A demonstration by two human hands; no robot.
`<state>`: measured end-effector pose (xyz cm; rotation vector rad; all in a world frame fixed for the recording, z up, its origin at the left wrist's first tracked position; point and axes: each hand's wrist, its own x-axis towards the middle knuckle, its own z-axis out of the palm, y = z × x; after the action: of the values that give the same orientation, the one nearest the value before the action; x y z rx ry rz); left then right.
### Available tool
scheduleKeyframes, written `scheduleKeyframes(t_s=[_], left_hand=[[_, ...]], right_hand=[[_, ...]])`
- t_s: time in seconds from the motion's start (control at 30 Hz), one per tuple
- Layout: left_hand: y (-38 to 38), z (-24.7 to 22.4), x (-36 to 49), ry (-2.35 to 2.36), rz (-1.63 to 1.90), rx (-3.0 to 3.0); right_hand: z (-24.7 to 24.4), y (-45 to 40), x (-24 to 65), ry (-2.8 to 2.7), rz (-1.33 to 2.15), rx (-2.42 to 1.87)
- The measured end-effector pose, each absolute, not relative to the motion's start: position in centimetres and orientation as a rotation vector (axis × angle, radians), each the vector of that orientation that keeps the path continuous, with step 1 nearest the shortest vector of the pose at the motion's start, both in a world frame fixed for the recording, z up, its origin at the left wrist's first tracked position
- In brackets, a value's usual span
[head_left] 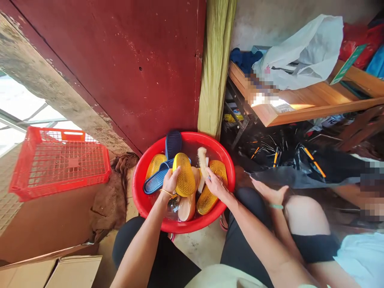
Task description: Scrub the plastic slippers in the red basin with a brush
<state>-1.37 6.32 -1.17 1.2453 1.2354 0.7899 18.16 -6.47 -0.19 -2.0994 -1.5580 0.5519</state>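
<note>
My left hand (170, 182) grips a yellow slipper (184, 175), its patterned sole turned up. In my right hand (216, 185) is a scrub brush (203, 157) with pale bristles, held just to the right of that slipper and apart from it. Both hands are over a red basin (138, 192) with water in it. Around them in the basin lie a blue slipper (157, 179), a dark blue slipper (173, 145) leaning on the rim, a tan slipper (186, 209) and more yellow slippers (207, 201). My fingers partly hide the brush handle.
A red plastic crate (72, 160) rests on a cardboard box (69, 216) at the left. Behind the basin is a dark red door (120, 72). At the right, another person's hand (271, 194) is near a black plastic sheet (288, 176), below a wooden table (300, 108).
</note>
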Motion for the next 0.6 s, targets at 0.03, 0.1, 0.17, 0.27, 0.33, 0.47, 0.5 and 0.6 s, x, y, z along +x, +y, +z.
scheduleKeyframes(t_s=[0.03, 0.1, 0.17, 0.27, 0.33, 0.47, 0.5, 0.6], left_hand=[[6.4, -1.2, -1.5, 1.206, 0.786, 1.175], [6.3, -1.1, -1.6, 1.140, 0.786, 1.047], [6.0, -0.8, -1.7, 1.098, 0.800, 0.974], [5.2, 0.0, -1.7, 1.034, 0.771, 0.979], [4.8, 0.6, -1.8, 0.999, 0.746, 1.086], [4.9, 1.3, -2.4, 1.092, 0.856, 1.329], [5.1, 1.5, -2.7, 1.142, 0.893, 1.377], [5.6, 2.1, -4.0, 1.307, 0.944, 1.627]], right_hand=[[0.0, -6.5, 17.7, -1.589, 0.524, -2.102], [0.4, -6.5, 16.8, -1.729, 0.527, -2.063], [0.7, -6.3, 16.4, -1.856, 0.583, -2.060], [0.9, -6.0, 17.0, -1.802, 0.618, -2.204], [0.9, -6.0, 17.6, -1.728, 0.581, -2.220], [0.8, -7.5, 17.4, -1.809, 0.481, -2.095], [0.7, -7.9, 17.1, -1.845, 0.476, -2.094], [0.3, -8.7, 16.8, -1.825, 0.492, -2.171]])
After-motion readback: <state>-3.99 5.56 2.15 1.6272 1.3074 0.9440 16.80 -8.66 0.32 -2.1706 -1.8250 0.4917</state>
